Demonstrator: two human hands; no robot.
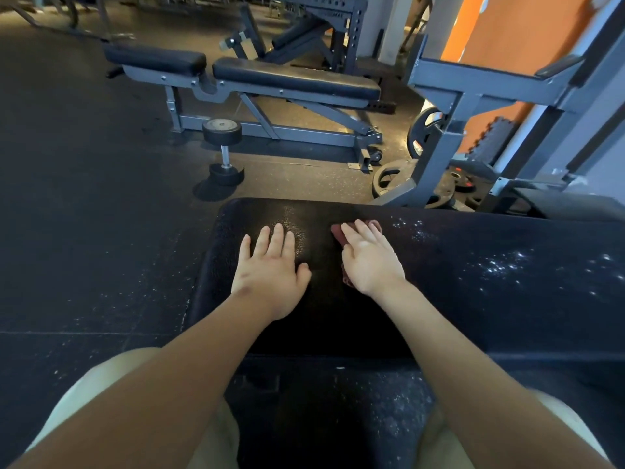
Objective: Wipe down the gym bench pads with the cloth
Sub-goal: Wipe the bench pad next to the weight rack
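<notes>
Both hands flat on the near bench pad, cloth under the right one.

The black bench pad point(473, 299) ran with its long axis left to right across the view, its rounded end at left and the rest going off the right edge. Left hand point(270, 272) lay palm down on bare pad near that end, fingers spread, gripping nothing. Right hand point(370, 262) lay just beside it, apart from it, fingers extended and pressed flat on a reddish cloth point(339, 233). The cloth was mostly hidden; it showed only past the fingertips and along the thumb side. White specks point(500, 265) dotted the pad to the right of the cloth. Beyond, 1 dumbbell point(223, 150) stood on end on the floor in front of a 2nd adjustable bench point(291, 77), well apart from the hands.
</notes>
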